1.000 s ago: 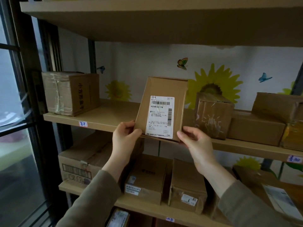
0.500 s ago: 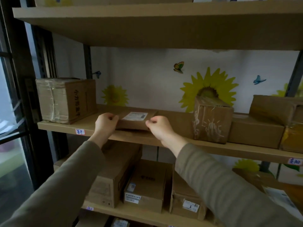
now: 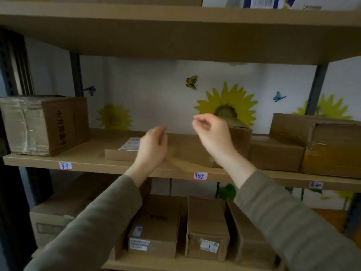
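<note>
A flat brown cardboard parcel (image 3: 121,152) with a white shipping label lies on the middle shelf (image 3: 93,163), label up. My left hand (image 3: 153,148) hovers in front of the parcel's right part, fingers loosely curled, holding nothing. My right hand (image 3: 212,133) is raised above the shelf to the right, fingers loosely curled and empty, apart from the parcel. Part of the parcel is hidden behind my left hand.
A taped carton (image 3: 44,124) stands at the shelf's left end. Several brown boxes (image 3: 277,153) fill the right side. More boxes (image 3: 156,225) sit on the lower shelf. The upper shelf board (image 3: 175,36) overhangs. Handwritten tags (image 3: 200,176) mark the shelf edge.
The parcel was held upright in both hands, then laid flat on the shelf. Both hands have now let go and lifted away from it.
</note>
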`<move>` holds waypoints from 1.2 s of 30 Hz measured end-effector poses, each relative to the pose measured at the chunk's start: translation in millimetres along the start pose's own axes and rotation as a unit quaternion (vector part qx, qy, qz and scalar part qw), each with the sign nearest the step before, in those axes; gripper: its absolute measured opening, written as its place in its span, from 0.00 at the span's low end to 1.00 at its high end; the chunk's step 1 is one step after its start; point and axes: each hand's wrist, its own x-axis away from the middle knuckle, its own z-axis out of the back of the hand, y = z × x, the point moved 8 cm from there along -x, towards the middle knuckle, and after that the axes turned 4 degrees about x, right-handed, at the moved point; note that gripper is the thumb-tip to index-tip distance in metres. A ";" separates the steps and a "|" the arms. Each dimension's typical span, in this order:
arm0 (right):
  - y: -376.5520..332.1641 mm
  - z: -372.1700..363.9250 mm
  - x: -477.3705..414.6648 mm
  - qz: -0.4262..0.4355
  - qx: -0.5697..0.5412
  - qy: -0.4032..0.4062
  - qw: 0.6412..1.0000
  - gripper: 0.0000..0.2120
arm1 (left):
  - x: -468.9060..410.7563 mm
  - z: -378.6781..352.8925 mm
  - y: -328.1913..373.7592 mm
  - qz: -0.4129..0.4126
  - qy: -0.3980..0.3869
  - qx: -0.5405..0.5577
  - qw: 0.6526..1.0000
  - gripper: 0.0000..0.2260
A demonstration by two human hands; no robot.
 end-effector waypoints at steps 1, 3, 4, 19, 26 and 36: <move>2.6 22.2 -2.4 0.012 0.012 0.043 0.999 0.10 | 0.9 -18.8 12.2 0.008 -0.033 0.036 0.999 0.16; 14.6 61.9 -4.6 0.012 0.038 0.125 0.991 0.09 | 3.5 -53.4 34.6 0.033 -0.093 0.097 0.990 0.15; 23.8 76.8 -5.3 -0.004 0.047 0.153 0.987 0.10 | 5.6 -68.1 42.7 0.057 -0.119 0.125 0.983 0.16; 56.0 91.3 -4.3 -0.167 -0.185 0.132 0.959 0.20 | 23.5 -95.5 47.3 0.309 -0.062 0.506 0.803 0.10; 61.3 78.4 11.4 -0.195 -0.241 0.063 0.949 0.10 | 30.4 -67.9 30.1 0.319 -0.039 0.588 0.742 0.11; 80.4 30.1 30.2 -0.275 -0.410 -0.079 0.866 0.09 | 36.7 -28.7 20.0 0.229 -0.032 0.473 0.850 0.19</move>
